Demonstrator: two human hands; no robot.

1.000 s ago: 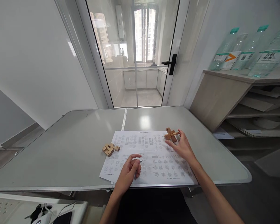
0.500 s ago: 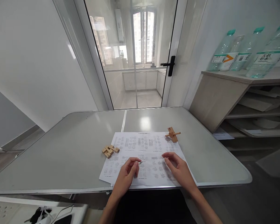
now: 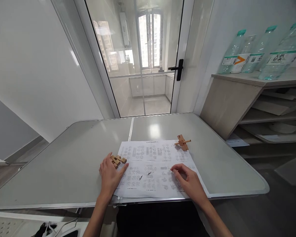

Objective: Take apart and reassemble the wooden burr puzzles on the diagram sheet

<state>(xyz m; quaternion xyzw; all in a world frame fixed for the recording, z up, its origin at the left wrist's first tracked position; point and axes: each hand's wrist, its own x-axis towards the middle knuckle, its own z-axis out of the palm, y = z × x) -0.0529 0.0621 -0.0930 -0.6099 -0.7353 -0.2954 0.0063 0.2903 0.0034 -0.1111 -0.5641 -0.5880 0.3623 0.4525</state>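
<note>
My left hand [image 3: 111,175] is open, its thumb spread apart, at the left edge of the printed sheet [image 3: 158,194]. Its fingers reach around the near side of a small cluster of wooden blocks [image 3: 118,160] and partly hide it; whether they touch I cannot tell. My right hand [image 3: 187,179] hovers over the right half of the sheet, thumb and forefinger pinched together. Anything between those fingertips is too small to make out. Two small dark slivers [image 3: 149,173] lie on the paper between my hands. Rows of little line diagrams cover the sheet.
A wooden piece crossed by a stick [image 3: 183,142] sits at the sheet's far right corner. Plastic bottles [image 3: 268,59] stand on a wooden shelf unit [image 3: 227,95] to the right. Beyond the grey table [image 3: 64,164] is a glass door [image 3: 148,92].
My left hand has moved left from the middle of the sheet to the wooden blocks, and its fingers have opened. My right hand's fingertips have closed together, the hand staying nearly in place.
</note>
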